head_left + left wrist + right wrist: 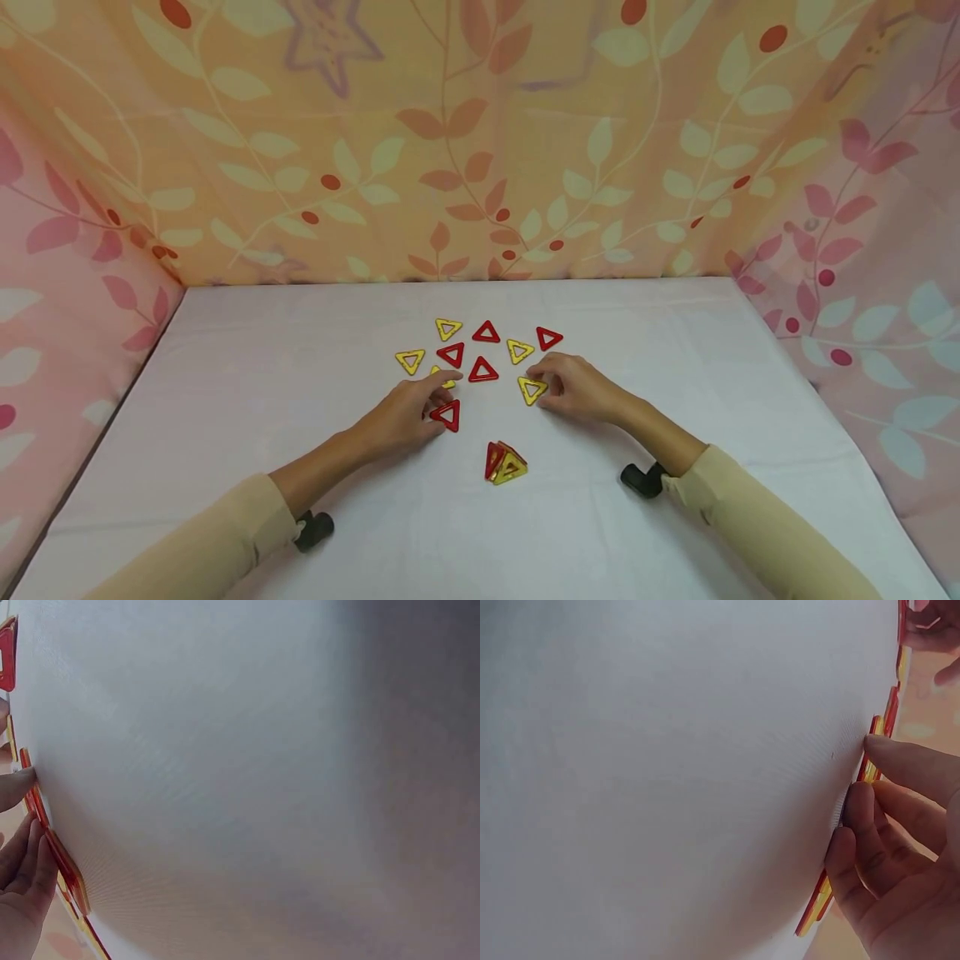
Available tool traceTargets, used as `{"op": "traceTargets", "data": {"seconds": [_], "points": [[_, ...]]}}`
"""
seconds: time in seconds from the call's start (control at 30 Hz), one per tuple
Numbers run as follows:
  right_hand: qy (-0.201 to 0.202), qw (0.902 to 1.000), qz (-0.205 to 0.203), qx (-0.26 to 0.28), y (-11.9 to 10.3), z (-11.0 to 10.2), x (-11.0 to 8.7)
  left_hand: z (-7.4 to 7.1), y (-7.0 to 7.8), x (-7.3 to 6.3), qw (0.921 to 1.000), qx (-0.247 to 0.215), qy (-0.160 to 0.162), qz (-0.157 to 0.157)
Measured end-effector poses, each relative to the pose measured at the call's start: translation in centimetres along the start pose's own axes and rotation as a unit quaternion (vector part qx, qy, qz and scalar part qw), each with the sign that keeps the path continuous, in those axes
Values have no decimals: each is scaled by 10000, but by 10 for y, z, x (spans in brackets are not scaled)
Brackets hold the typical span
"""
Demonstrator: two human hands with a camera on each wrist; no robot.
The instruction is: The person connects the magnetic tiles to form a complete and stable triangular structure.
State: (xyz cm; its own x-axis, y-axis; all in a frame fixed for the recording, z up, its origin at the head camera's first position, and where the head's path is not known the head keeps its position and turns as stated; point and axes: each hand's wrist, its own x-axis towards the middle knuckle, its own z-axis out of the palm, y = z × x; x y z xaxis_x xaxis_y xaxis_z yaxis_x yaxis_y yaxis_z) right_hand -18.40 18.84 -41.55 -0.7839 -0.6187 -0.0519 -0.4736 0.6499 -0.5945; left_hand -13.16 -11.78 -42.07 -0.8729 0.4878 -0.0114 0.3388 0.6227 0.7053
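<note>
My left hand (408,412) holds a red triangular frame tile (446,415) between thumb and fingers, its index finger stretched over a yellow triangle tile (447,384) that is partly covered. In the left wrist view, thumb and fingertips sit on either side of a red tile edge (36,802). Across from it, my right hand (577,387) pinches a yellow triangle tile (532,391) at its right side. The right wrist view shows the right hand (907,832) low by the white surface, a tile edge between thumb and fingers.
Beyond the hands lie several loose red and yellow triangle tiles, among them a red one (483,370) and a yellow one (520,351). A small pile of red and yellow triangles (510,468) sits nearer the front. Leaf-patterned cloth (465,167) borders the white table (645,325).
</note>
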Motion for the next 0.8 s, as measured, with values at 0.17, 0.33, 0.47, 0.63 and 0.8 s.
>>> {"op": "traceTargets", "data": {"seconds": [0.17,0.33,0.47,0.63,0.8], "points": [[-64,9999,87,-6,-3,-1,1,1,0,2,10000,18,29,-4],[-101,9998,139,57,-5,-1,1,2,-1,4,10000,-29,36,-16],[-100,9998,111,122,-4,-1,1,2,-3,5,9999,-91,86,21],[-147,9996,-56,234,-3,1,0,2,-4,5,9997,-188,121,69],[-177,9993,-177,286,-4,3,0,2,-4,6,9995,-300,121,53]]}}
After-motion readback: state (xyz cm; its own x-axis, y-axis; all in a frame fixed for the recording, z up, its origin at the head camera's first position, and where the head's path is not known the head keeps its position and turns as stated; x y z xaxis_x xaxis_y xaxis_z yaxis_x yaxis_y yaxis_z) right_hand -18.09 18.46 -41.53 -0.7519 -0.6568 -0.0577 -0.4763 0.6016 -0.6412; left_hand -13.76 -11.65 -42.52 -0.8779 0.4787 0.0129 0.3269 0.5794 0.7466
